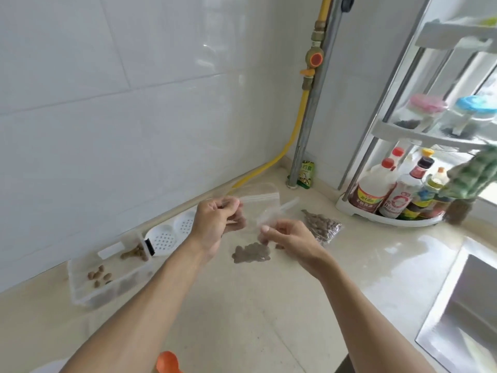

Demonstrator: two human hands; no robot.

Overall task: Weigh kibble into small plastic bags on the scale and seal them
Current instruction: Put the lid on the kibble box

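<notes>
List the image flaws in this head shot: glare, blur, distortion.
Head view: wide-angle bending curves the wall tiles and the corner rack; window light from the right glares on the wet counter and sink rim; motion blur softens the clear bag held by both hands, left, right, and the green cloth.

I see my left hand (pixel 215 222) and right hand (pixel 290 238) pinching a clear zip bag (pixel 262 203) above loose kibble (pixel 251 253) on the counter (pixel 242 305)
</notes>
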